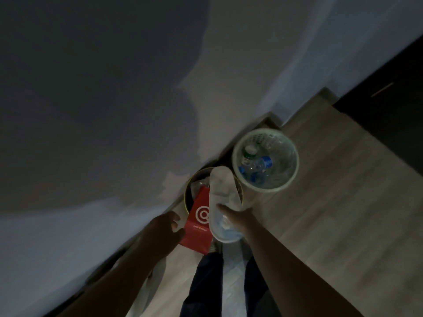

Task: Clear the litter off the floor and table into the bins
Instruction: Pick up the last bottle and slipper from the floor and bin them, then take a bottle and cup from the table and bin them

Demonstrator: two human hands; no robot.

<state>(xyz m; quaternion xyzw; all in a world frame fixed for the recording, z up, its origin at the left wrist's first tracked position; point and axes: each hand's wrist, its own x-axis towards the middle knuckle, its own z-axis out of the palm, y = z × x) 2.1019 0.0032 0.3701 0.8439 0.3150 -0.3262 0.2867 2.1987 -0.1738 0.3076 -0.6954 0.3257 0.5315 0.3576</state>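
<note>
Low in the middle of the frame, a red paper bag [198,223] is sticking out of the dark bin [186,199], crowding its mouth; the pale mesh bin [295,167] just to its upper right is holding plastic bottles [257,167]. The right hand [232,213] is gripping a white slipper [220,186] over the dark bin, and the left hand [164,227] is hovering loose-fingered beside the bag.

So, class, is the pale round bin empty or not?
Not empty: the pale round bin has plastic bottles lying inside it.
</note>
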